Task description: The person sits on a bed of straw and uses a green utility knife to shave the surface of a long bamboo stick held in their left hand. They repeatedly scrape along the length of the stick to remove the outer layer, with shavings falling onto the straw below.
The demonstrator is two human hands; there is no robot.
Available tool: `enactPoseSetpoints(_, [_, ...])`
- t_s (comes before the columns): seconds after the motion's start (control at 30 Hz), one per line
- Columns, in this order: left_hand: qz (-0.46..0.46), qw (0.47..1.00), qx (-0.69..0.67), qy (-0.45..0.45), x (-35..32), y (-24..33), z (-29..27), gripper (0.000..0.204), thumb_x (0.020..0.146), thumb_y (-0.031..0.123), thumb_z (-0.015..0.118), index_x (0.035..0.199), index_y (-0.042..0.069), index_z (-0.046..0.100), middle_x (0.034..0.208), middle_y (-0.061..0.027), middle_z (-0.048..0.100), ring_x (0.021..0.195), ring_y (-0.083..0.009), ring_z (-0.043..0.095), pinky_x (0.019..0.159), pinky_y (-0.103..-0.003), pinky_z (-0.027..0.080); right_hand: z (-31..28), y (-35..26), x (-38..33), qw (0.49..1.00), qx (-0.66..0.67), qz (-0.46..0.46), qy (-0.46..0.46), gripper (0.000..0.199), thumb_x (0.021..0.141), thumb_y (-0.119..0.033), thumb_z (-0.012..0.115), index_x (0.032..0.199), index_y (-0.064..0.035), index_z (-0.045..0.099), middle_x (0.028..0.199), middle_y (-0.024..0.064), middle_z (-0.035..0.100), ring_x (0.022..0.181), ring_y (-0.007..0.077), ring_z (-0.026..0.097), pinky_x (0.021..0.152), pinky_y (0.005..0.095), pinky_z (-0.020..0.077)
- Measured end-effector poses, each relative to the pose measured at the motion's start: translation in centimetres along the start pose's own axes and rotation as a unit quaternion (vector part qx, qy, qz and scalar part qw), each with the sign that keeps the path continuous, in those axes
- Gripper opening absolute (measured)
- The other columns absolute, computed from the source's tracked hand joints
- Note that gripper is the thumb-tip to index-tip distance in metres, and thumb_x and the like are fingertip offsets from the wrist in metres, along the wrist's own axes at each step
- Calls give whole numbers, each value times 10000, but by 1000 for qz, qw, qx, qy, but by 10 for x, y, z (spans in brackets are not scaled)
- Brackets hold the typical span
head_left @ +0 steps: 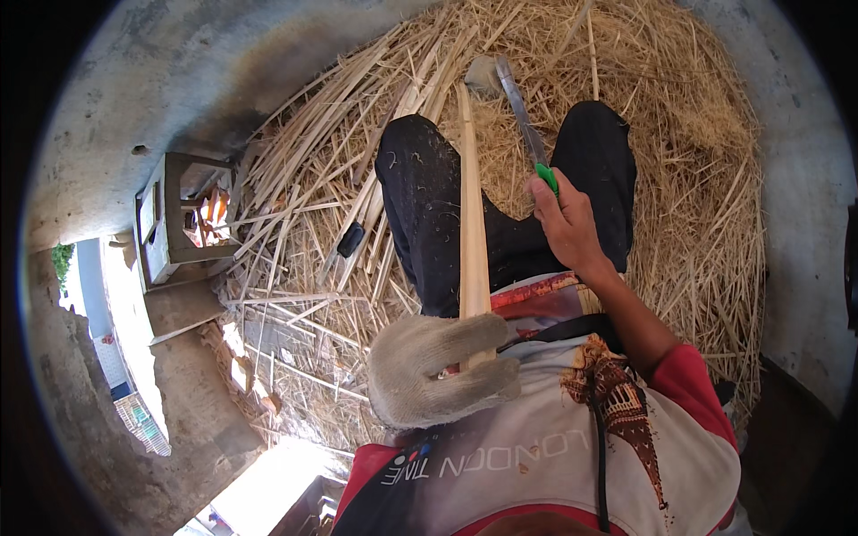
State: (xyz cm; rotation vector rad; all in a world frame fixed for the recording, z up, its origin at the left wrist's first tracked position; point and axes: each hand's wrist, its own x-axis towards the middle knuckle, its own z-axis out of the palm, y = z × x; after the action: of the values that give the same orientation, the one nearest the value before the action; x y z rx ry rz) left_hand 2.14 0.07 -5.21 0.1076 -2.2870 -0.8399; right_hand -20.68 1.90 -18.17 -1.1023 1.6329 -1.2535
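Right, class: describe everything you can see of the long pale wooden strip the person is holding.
The long pale wooden strip is a flat, light tan slat that looks like split bamboo or cane, narrowing toward its far tip. It runs almost straight away from the person, lying over the dark trousers of the left leg. Its near end is clasped in the left hand, which wears a grey knitted glove. The right hand grips a green-handled blade beside it, apart from the strip. Straw-like shavings lie beneath.
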Motion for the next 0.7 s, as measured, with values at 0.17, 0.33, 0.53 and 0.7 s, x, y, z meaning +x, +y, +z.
enactPoseSetpoints(0.17, [24, 998, -24, 60, 3, 0, -11, 298, 677, 5, 821, 875, -74, 613, 664, -189, 596, 467, -222, 548, 367, -334, 394, 5, -54, -25, 988, 16, -95, -118, 151, 1005, -152, 573, 992, -2, 575, 649, 118, 553, 531, 221, 572, 532, 357, 441])
enactPoseSetpoints(0.33, [-1, 972, 148, 184, -15, 7, -1, 276, 688, 7, 818, 878, -67, 632, 687, -155, 611, 467, -240, 559, 378, -328, 395, 14, -97, -52, 964, -9, -202, -175, 100, 957, -82, 615, 985, -13, 548, 716, 171, 615, 605, 361, 636, 545, 425, 490])
enactPoseSetpoints(0.53, [-105, 955, 185, 206, 3, 23, -3, 309, 665, 70, 868, 892, -14, 675, 818, -143, 686, 635, -267, 658, 541, -338, 510, 15, -94, -49, 963, -115, -172, -174, 157, 948, -82, 622, 945, -16, 480, 674, 197, 609, 600, 405, 633, 511, 468, 496])
enactPoseSetpoints(0.7, [-216, 885, 251, 326, 8, 30, 15, 313, 695, 64, 855, 968, 10, 711, 876, -174, 707, 755, -263, 690, 653, -337, 538, 23, -104, -45, 957, -74, -248, -129, 117, 966, -59, 598, 931, -1, 502, 598, 214, 548, 556, 425, 606, 471, 470, 442])
